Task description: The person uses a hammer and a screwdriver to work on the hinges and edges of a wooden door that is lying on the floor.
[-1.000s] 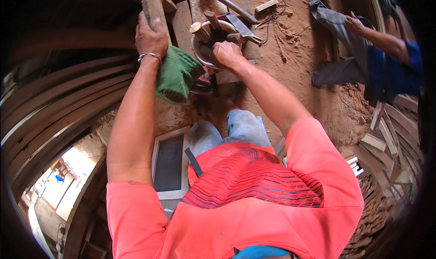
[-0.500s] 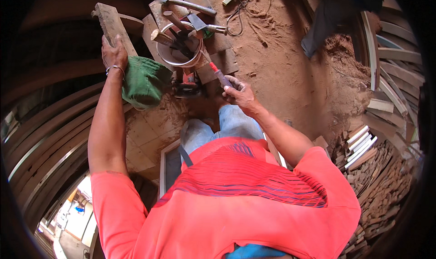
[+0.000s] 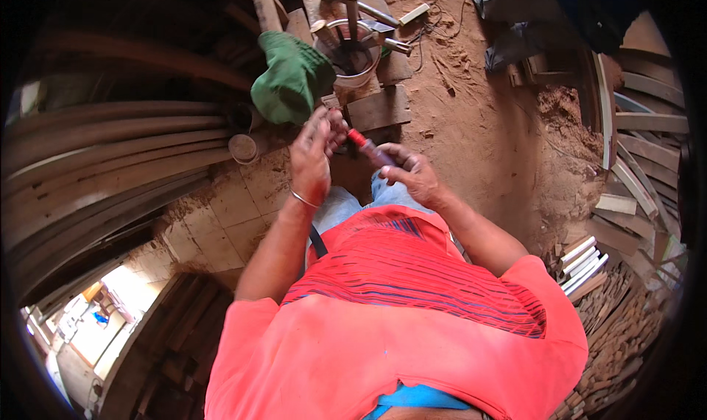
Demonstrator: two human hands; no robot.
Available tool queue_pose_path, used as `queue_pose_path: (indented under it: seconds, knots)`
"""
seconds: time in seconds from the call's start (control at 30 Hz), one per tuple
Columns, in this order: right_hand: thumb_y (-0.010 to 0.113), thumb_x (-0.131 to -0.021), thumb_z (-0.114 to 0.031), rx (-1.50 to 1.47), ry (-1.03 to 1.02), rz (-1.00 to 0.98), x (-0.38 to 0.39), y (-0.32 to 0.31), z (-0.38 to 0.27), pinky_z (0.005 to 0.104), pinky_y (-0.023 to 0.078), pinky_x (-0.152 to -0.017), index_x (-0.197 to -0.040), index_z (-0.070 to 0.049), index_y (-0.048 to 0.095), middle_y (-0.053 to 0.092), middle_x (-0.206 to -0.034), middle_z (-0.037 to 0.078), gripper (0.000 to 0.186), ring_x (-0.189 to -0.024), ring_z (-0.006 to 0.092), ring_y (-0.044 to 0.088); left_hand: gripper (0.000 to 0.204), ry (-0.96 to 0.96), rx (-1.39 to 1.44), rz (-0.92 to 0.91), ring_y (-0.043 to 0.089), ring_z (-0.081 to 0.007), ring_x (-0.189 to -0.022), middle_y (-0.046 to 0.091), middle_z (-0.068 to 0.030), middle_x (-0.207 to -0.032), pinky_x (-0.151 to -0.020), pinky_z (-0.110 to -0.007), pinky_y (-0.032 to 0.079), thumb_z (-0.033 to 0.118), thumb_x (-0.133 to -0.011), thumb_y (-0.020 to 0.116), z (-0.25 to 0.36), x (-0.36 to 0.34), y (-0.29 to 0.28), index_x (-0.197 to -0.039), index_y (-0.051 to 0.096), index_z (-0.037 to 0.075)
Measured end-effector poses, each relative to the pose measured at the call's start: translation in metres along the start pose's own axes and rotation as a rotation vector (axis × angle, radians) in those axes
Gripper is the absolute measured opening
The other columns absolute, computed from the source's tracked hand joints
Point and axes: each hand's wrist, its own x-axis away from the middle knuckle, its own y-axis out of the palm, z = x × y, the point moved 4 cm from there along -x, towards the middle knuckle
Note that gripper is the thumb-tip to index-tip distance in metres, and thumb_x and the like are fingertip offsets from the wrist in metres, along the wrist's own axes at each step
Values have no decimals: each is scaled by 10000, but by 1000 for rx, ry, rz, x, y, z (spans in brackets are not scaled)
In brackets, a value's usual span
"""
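Observation:
My right hand is closed around the purple handle of a chisel-like tool with a red collar, pointing up and to the left. Close to its front end is my left hand, fingers bent and smeared by motion; they cover the blade, and I cannot tell whether they grip it. Just beyond the left hand, a green cloth cap hangs at the lower end of an upright wooden board. A bucket holding several hammers and wooden-handled tools stands past my hands.
Wooden boards lie beside the bucket on the sawdust-covered floor. Long planks are stacked at the left. Timber and a heap of small wood offcuts fill the right side. A cable lies at the back.
My left hand has let go of the wooden board and come down right to the tool's front end. The right hand still holds the tool. The view has shifted.

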Motion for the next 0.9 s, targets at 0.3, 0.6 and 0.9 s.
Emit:
queue_pose_path:
  seconds: [0.3,0.6,0.9]
  knots:
    - [531,-904,-463,796,7,-240,-29,184,44,376,490,-733,-1060,8,637,660,-855,176,507,-809,264,642,227,-35,918,355,563,-195,-748,570,-54,-818,-767,-370,525,225,-995,452,-50,58,-187,-1106,551,53]
    - [480,-910,-544,1345,79,-455,17,274,116,475,473,-805,-987,32,656,642,-919,285,607,-910,430,618,238,167,1084,993,315,-105,-394,361,6,-541,-343,-210,274,88,-866,446,-42,151,-457,-661,367,179]
    - [637,-897,-331,975,-109,-527,-9,341,60,288,470,-756,-1121,-6,621,658,-928,86,395,-829,120,567,291,447,1028,752,552,-188,-689,606,-53,-834,-651,-341,447,340,-968,515,45,205,-405,-1214,536,186]
